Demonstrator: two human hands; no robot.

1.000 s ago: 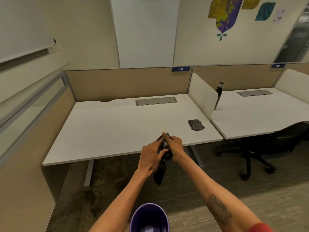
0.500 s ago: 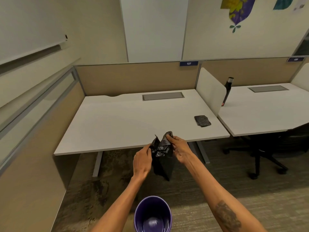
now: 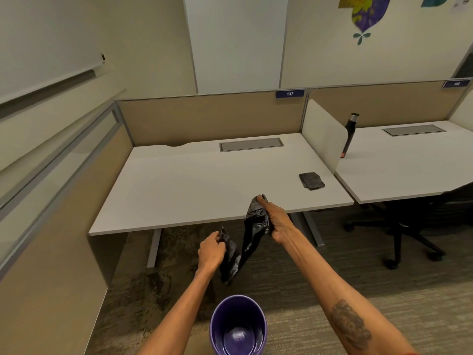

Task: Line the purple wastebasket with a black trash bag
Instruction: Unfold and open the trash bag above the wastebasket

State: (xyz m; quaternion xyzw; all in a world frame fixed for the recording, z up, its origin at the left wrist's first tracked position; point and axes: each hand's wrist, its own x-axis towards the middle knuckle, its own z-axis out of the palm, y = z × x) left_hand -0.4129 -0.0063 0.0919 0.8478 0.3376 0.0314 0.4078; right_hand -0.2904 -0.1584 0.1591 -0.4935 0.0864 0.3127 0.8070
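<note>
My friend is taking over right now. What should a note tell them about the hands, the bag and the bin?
Left hand: pinching one edge of the crumpled black plastic trash bag.
Right hand: gripping the other edge, held higher.
Round purple wastebasket: on the carpet below, unlined.
Done: bag partly pulled apart.
Left: open its mouth fully, push it in, fold the rim over.

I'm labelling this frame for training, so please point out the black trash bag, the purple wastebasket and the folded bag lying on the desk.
black trash bag [image 3: 252, 233]: head view, on the hanging middle.
purple wastebasket [image 3: 217, 320]: head view, on the left inner wall.
folded bag [image 3: 311, 180]: head view, on its top face.
</note>
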